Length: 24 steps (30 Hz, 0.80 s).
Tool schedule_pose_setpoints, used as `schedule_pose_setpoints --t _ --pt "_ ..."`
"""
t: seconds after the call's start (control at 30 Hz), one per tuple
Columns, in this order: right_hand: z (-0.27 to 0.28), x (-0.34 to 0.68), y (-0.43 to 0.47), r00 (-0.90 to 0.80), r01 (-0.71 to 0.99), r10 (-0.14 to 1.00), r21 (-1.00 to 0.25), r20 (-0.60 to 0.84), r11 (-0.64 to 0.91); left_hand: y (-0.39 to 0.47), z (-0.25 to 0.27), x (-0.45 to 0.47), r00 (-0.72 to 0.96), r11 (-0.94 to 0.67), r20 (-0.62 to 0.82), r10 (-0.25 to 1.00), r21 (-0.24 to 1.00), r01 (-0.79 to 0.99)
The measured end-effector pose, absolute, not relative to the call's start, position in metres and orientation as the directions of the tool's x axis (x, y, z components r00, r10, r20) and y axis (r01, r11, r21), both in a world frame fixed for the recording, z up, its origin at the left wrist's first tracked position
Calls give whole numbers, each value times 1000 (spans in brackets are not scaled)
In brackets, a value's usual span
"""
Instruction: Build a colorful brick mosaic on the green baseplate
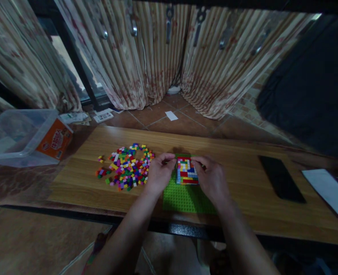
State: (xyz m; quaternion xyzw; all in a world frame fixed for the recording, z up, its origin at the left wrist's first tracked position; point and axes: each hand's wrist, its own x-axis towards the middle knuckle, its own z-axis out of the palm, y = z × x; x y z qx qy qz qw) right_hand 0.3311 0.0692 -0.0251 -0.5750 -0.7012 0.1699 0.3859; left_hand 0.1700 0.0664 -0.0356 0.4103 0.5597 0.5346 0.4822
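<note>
While loose bricks point(132, 170) lie heaped, the block point(187, 172) looks part-built on its baseplate point(183, 199); left hand point(159, 172) and right hand point(212, 178) flank it, fingers curled, grip unclear from here.

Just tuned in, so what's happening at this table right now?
A person has both bare hands at a block of coloured toy bricks on a green baseplate. The left hand is at its left side, fingertips close together; whether they hold a brick is too small to tell. The right hand is at its right edge. Loose bricks lie in a pile left of the baseplate.
</note>
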Motion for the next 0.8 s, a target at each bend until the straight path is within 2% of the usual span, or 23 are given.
schedule_pose_setpoints --t 0.17,0.27,0.4,0.63,0.8 --pt "-30 327 70 -55 751 929 -598 366 281 68 -44 169 -136 49 -38 990 996 78" --pt "-32 323 70 -1 773 927 -587 375 239 68 -44 169 -109 35 -20 994 990 134" --pt "-31 319 70 50 772 929 -605 366 196 66 -42 169 -97 18 2 995 979 205" --pt "-29 321 69 87 750 937 -641 339 162 66 -45 169 -98 25 -3 995 974 226" --pt "-30 324 69 162 682 941 -723 296 110 65 -47 169 -102 24 0 995 970 240"
